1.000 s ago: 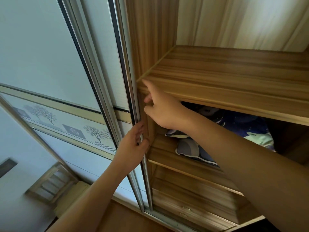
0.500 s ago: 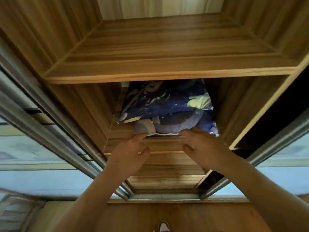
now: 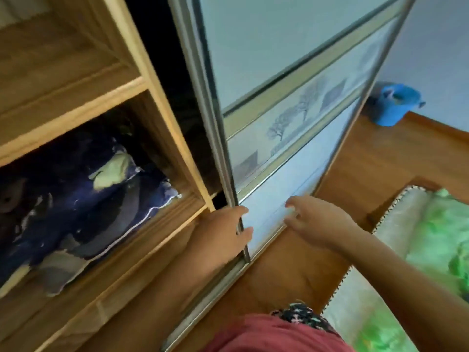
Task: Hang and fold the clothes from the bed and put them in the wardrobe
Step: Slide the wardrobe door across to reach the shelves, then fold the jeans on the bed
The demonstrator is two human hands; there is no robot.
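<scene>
The wooden wardrobe [image 3: 142, 82] stands open on the left, with dark blue patterned folded clothes [image 3: 83, 194] lying on a middle shelf. Its pale sliding door [image 3: 266, 72] with a tree-pattern band fills the middle of the view. My left hand [image 3: 223, 232] grips the metal edge of this door, fingers curled round the frame. My right hand [image 3: 317, 222] lies against the lower door panel with fingers loosely bent, holding nothing. The bed [image 3: 416, 262] with a green patterned cover lies at the lower right.
A blue bin [image 3: 392, 104] stands on the wooden floor [image 3: 396, 153] by the far wall. Empty wooden shelves sit above and below the clothes. A dark gap shows behind the door's edge. My red top fills the bottom of the view.
The view swung from the shelf to the right. Both hands left the folded clothes; my left hand took hold of the sliding door's edge and my right hand came onto its panel.
</scene>
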